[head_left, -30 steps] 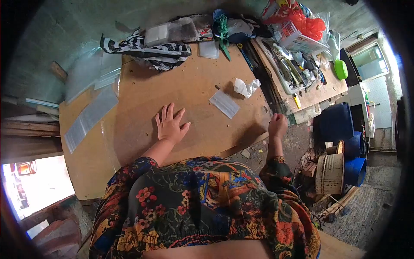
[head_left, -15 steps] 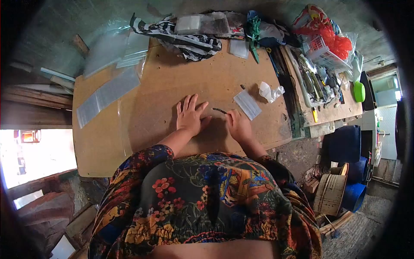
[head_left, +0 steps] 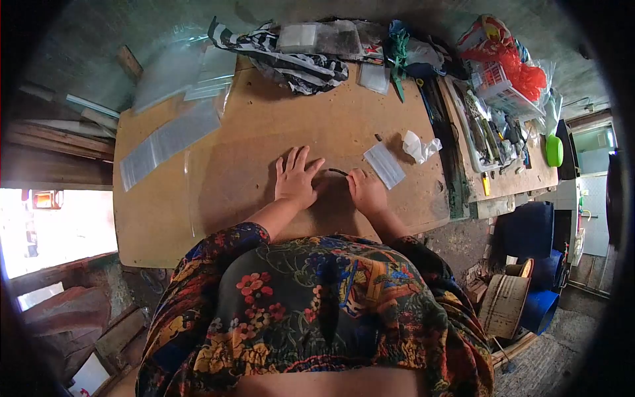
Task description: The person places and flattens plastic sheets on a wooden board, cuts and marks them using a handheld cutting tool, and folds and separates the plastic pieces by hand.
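Note:
My left hand (head_left: 297,180) lies flat on the brown wooden tabletop (head_left: 258,126), fingers spread, holding nothing. To its right, my right hand (head_left: 368,192) is closed on one end of a thin, dark, curved strip (head_left: 337,171). The strip's free end points left toward my left hand; its exact kind is too small to make out. A small stack of clear plastic bags (head_left: 384,165) lies just right of my right hand, with crumpled white paper (head_left: 421,147) beyond it.
Plastic sleeves (head_left: 170,144) lie at the left. A striped black-and-white bag (head_left: 297,69) sits along the back edge. At right are a tray of tools (head_left: 486,129), a white basket (head_left: 506,89) with red plastic, and a yellow-handled tool (head_left: 485,184).
The whole view has shifted slightly. My left hand stays flat, and my right hand still grips the dark strip, which now looks a little more arched.

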Demonstrator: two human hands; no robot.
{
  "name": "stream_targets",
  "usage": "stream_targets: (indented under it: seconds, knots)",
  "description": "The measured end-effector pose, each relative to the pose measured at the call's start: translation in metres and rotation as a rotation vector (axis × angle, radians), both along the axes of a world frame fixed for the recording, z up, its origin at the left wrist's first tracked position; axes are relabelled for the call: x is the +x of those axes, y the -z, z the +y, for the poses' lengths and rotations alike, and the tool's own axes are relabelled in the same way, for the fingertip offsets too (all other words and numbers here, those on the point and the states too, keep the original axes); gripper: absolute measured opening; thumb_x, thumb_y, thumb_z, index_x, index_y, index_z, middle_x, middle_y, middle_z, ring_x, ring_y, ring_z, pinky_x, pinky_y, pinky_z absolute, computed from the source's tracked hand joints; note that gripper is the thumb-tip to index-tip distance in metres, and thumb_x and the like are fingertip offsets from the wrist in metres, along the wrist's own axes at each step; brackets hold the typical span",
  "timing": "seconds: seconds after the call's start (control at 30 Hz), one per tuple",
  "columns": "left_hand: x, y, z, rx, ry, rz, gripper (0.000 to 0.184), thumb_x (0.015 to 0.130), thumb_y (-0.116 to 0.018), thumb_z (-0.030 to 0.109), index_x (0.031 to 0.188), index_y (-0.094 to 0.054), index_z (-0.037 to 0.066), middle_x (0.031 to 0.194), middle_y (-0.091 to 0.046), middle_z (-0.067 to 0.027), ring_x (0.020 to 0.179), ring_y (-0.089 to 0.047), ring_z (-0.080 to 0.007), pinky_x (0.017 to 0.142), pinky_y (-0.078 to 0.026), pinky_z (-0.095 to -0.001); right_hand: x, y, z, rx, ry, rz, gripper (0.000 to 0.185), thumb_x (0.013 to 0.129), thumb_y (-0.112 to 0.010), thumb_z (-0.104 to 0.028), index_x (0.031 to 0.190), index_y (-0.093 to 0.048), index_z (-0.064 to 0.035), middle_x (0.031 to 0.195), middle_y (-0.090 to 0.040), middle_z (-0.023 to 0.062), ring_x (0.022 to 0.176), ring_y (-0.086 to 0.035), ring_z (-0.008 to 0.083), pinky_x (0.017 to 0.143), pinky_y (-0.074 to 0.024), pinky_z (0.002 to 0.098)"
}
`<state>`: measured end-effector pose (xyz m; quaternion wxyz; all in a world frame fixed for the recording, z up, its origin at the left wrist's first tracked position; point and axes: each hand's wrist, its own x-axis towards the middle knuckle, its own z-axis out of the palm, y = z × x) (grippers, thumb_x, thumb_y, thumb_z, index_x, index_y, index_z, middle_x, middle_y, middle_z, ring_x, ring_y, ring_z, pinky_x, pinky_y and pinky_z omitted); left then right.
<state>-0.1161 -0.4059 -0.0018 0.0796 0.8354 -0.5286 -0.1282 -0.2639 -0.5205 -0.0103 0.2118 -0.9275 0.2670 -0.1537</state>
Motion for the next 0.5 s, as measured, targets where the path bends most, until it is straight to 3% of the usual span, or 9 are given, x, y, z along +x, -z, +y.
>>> stream_targets:
  seconds: [0.23, 0.33, 0.4, 0.43, 0.5]
  knots:
    - [0.0, 0.003, 0.0, -0.032, 0.016, -0.029, 0.053, 0.078, -0.055, 0.04, 0.126, -0.039, 0.026, 0.136, -0.02, -0.0084, 0.127, -0.016, -0.0278, 0.102, -0.011, -0.0485, -0.002, 0.004, -0.001, 0.029, 0.023, -0.072, 0.013, 0.083, -0.048, -0.017, 0.083, -0.053, -0.0045, 0.08, -0.056, 0.0148, 0.072, -0.054, 0.0347, 0.063, -0.0443, 0.0415]
    - [0.0, 0.004, 0.001, -0.038, 0.028, -0.045, 0.054, 0.078, -0.053, 0.042, 0.126, -0.038, 0.025, 0.136, -0.02, -0.0088, 0.127, -0.016, -0.0283, 0.102, -0.011, -0.049, -0.014, 0.01, -0.008, 0.013, 0.149, -0.239, 0.008, 0.082, -0.05, -0.011, 0.081, -0.052, -0.0032, 0.078, -0.056, 0.0148, 0.067, -0.055, 0.0325, 0.059, -0.0443, 0.0388]
    - [0.001, 0.006, 0.001, -0.043, 0.03, -0.051, 0.054, 0.078, -0.052, 0.043, 0.127, -0.038, 0.025, 0.136, -0.02, -0.009, 0.127, -0.016, -0.0286, 0.101, -0.011, -0.0492, -0.024, 0.023, -0.014, 0.376, 0.356, -0.461, 0.003, 0.082, -0.05, -0.005, 0.084, -0.051, -0.002, 0.073, -0.054, 0.0119, 0.058, -0.055, 0.0235, 0.054, -0.0433, 0.0325]
    - [0.001, 0.007, 0.002, -0.059, 0.033, -0.052, 0.054, 0.079, -0.05, 0.044, 0.127, -0.038, 0.024, 0.136, -0.019, -0.0093, 0.127, -0.016, -0.0288, 0.101, -0.011, -0.0493, -0.031, 0.019, -0.011, 0.502, 0.34, -0.551, 0.005, 0.083, -0.048, -0.002, 0.088, -0.048, -0.0021, 0.069, -0.051, 0.0069, 0.055, -0.051, 0.0136, 0.051, -0.0414, 0.0265]
    - [0.0, 0.014, 0.003, -0.073, 0.036, -0.056, 0.053, 0.079, -0.048, 0.044, 0.127, -0.037, 0.023, 0.137, -0.019, -0.0096, 0.127, -0.015, -0.0291, 0.101, -0.012, -0.0494, -0.042, 0.02, -0.002, 0.575, 0.387, -0.621, 0.006, 0.084, -0.047, -0.002, 0.091, -0.048, -0.0022, 0.068, -0.05, 0.0053, 0.056, -0.05, 0.0116, 0.051, -0.041, 0.0246]
